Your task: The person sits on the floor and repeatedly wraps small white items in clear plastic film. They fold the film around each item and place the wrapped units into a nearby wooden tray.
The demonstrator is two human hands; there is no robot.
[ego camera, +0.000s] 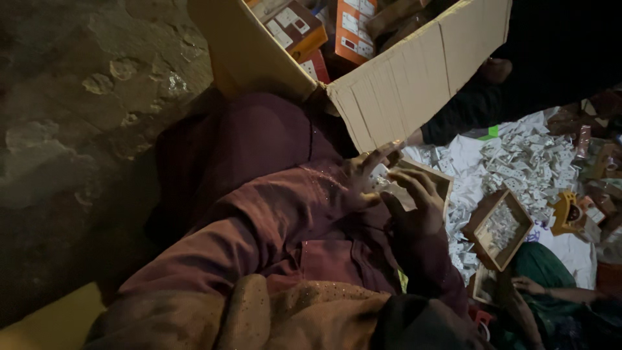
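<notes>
— While both hands curl around it, where's the small box (424, 185)?
— Between my left hand (363, 178) and right hand (414, 207), both half-closed on it; white pieces (525, 162) lie at three o'clock, carton (402, 84) at twelve. I'd keep it level so nothing spills.

Overall exposure is low. The brightest zone is at right, where the white sheet (564, 246) and small white parts (531, 162) catch light, apparently from the upper right. The stone floor (78, 116) at left falls into deep shadow. Both hands appear soft and grainy. Frame edges show mild stretching.
</notes>
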